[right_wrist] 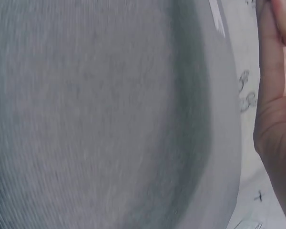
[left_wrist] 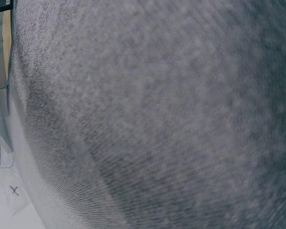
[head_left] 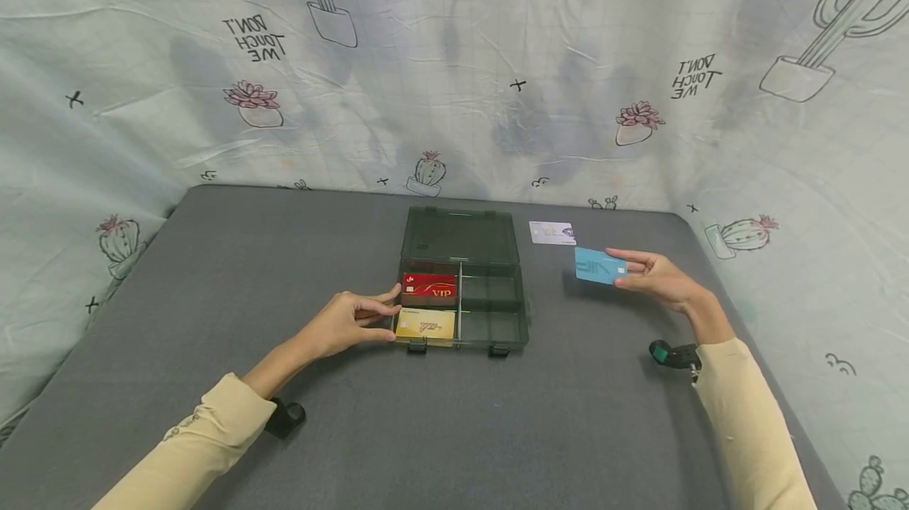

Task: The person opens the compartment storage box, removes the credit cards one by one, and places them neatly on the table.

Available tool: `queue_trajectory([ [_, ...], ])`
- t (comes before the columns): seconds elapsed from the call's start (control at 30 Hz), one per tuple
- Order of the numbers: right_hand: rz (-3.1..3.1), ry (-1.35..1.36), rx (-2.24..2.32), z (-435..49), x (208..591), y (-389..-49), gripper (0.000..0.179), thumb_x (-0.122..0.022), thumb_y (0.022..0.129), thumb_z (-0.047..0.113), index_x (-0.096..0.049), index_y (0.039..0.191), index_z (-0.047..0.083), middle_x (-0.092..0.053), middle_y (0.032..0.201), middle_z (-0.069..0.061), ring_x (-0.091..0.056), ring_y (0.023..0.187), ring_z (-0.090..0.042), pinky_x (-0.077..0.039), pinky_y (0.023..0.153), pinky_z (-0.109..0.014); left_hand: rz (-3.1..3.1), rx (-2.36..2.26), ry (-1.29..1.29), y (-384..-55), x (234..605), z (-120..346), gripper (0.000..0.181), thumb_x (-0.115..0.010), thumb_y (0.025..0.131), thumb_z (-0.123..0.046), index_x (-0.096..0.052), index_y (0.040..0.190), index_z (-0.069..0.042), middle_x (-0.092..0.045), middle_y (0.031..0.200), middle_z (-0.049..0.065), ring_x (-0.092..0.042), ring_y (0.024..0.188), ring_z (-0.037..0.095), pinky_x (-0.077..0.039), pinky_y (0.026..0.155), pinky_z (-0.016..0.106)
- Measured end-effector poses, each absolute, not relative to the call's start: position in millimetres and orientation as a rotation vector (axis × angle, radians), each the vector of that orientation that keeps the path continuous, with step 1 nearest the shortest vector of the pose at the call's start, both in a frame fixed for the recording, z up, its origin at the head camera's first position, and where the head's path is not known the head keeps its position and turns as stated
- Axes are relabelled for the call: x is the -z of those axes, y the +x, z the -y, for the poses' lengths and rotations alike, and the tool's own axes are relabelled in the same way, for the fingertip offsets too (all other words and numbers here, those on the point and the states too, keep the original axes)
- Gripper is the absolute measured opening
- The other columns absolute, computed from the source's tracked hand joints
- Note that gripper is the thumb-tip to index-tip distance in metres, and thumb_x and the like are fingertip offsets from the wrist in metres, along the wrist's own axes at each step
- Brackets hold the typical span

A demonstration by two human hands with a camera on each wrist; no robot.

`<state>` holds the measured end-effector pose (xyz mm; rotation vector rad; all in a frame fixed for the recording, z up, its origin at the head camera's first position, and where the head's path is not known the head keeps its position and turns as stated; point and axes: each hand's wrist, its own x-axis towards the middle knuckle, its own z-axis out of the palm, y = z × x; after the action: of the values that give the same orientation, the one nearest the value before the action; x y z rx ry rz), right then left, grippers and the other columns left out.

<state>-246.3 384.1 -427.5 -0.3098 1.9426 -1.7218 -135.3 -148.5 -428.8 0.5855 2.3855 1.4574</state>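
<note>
A light blue card is pinched between the thumb and fingers of my right hand, raised above the table right of a dark green see-through box. My left hand touches the box's left side, its fingertips and thumb spread along that edge. The box's lid is tipped back. In its left compartments lie a red VIP card at the back and a gold card at the front. The wrist views catch only a bit of the box and part of the right hand.
A pale purple card lies on the grey table, just right of the lid. Two latches stick out at the box's front. A white curtain with cactus drawings hangs behind and along both sides.
</note>
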Motion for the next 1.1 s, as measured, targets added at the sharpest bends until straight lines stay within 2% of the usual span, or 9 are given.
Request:
queue_trajectory([
  [0.2,-2.072,-0.222,1.650,-400,431,-243,0.052,-0.064,0.090,-0.002,-0.059,0.131,0.028,-0.068,0.112,0.010,-0.063,0.099,-0.003,-0.054,0.085,-0.023,-2.362,-1.480,0.604,-136,431,149,0.046,-0.079,0.078,-0.012,-0.066,0.118,0.004,-0.039,0.146,0.015,-0.052,0.123,0.028,-0.049,0.095,0.033],
  [0.47,-2.038,-0.192,1.606,-417,436,-244,0.058,-0.062,0.091,-0.003,-0.047,0.144,0.017,-0.063,0.118,0.016,-0.059,0.108,0.000,-0.052,0.087,-0.019,-2.373,-1.470,0.608,-136,433,151,0.046,-0.079,0.078,-0.014,-0.066,0.119,0.004,-0.039,0.146,0.015,-0.051,0.124,0.029,-0.049,0.095,0.033],
  [0.53,-2.052,-0.181,1.576,-419,436,-245,0.059,-0.063,0.091,-0.001,-0.045,0.145,0.015,-0.058,0.127,0.010,-0.057,0.109,0.003,-0.051,0.088,-0.018,-2.374,-1.468,0.607,-135,433,151,0.046,-0.079,0.078,-0.015,-0.066,0.119,0.003,-0.039,0.146,0.016,-0.050,0.124,0.029,-0.049,0.095,0.033],
  [0.63,-2.080,-0.163,1.522,-422,437,-246,0.062,-0.064,0.092,0.004,-0.039,0.148,0.012,-0.040,0.146,-0.008,-0.052,0.109,0.009,-0.050,0.089,-0.016,-2.379,-1.466,0.608,-135,433,151,0.046,-0.079,0.078,-0.015,-0.066,0.119,0.003,-0.039,0.146,0.016,-0.051,0.124,0.029,-0.049,0.095,0.032],
  [0.73,-2.102,-0.158,1.489,-424,438,-246,0.064,-0.064,0.093,0.007,-0.034,0.149,0.011,-0.017,0.153,-0.021,-0.050,0.108,0.012,-0.049,0.088,-0.014,-2.381,-1.467,0.606,-134,433,151,0.047,-0.079,0.078,-0.015,-0.066,0.118,0.004,-0.039,0.146,0.016,-0.051,0.124,0.029,-0.049,0.095,0.032],
  [0.77,-2.098,-0.152,1.497,-424,440,-247,0.064,-0.063,0.093,0.007,-0.033,0.149,0.011,-0.015,0.153,-0.023,-0.051,0.108,0.011,-0.049,0.088,-0.015,-2.382,-1.466,0.607,-133,433,152,0.047,-0.079,0.078,-0.015,-0.066,0.118,0.004,-0.039,0.146,0.016,-0.051,0.123,0.029,-0.049,0.095,0.033],
  [0.9,-2.102,-0.132,1.538,-424,446,-250,0.062,-0.063,0.093,0.007,-0.036,0.149,0.015,-0.023,0.151,-0.018,-0.055,0.107,0.007,-0.051,0.088,-0.017,-2.383,-1.458,0.611,-133,433,154,0.046,-0.078,0.078,-0.015,-0.066,0.119,0.003,-0.039,0.146,0.016,-0.051,0.124,0.030,-0.049,0.096,0.033],
  [1.0,-2.101,-0.124,1.576,-425,450,-255,0.060,-0.064,0.093,0.007,-0.041,0.147,0.019,-0.045,0.141,0.001,-0.057,0.107,0.004,-0.052,0.088,-0.018,-2.386,-1.452,0.613,-133,434,155,0.046,-0.078,0.078,-0.016,-0.066,0.119,0.002,-0.039,0.146,0.015,-0.051,0.124,0.030,-0.049,0.096,0.033],
  [1.1,-2.082,-0.126,1.608,-426,450,-259,0.057,-0.064,0.093,0.005,-0.047,0.143,0.024,-0.058,0.118,0.018,-0.059,0.105,0.003,-0.052,0.086,-0.018,-2.376,-1.453,0.606,-133,435,155,0.046,-0.078,0.079,-0.016,-0.066,0.119,0.002,-0.038,0.146,0.015,-0.051,0.124,0.029,-0.049,0.095,0.032],
])
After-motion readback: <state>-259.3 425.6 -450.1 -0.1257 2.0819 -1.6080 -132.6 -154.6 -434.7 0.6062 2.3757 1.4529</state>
